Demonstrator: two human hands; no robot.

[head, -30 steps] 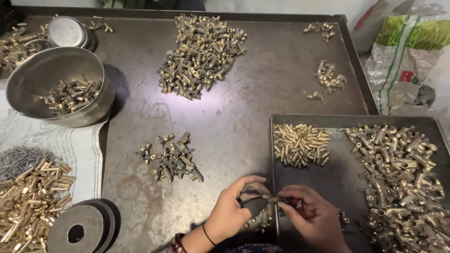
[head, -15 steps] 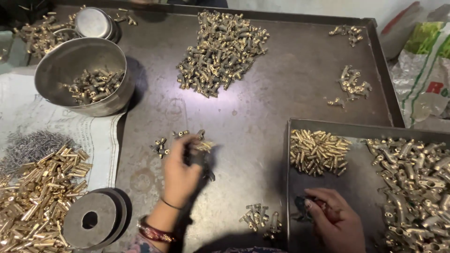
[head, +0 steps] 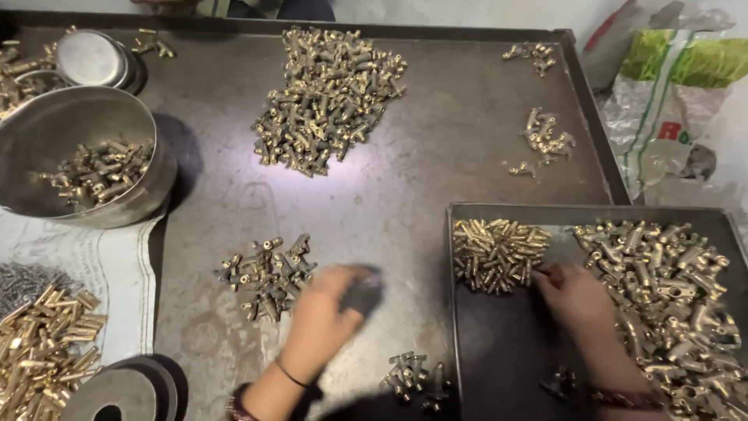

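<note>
**Brass fittings sorted by two hands on a steel table**

Brass fittings (head: 269, 277) are seen in a small loose heap just left of the left hand (head: 327, 316), their short cylindrical bodies pointing every way, so no common long axis can be read. The left hand is blurred; something dark is seen at its fingertips, but whether the fingers are closed on it cannot be told. The right hand (head: 576, 300) is laid inside a dark rectangular metal tray (head: 499, 359), its fingertips touching the near edge of a tidy pile of small brass pins (head: 499, 251); most of these lie roughly parallel. Whether a pin is pinched cannot be told.

Beyond the right hand, a large jumble of dull brass parts (head: 670, 296) fills the tray's right side. Below and between the hands a smaller cluster (head: 413, 378) is found on the scuffed, grey table (head: 405, 171).

Farther from the left hand, one big heap (head: 327, 97) sits across the table, and two little groups lie towards the far right corner. One round steel bowl (head: 78, 156), smooth and shiny, holds more fittings. Bright brass tubes (head: 43, 347) are spread on cloth at the far left, beside a flat steel disc (head: 117, 394).
</note>
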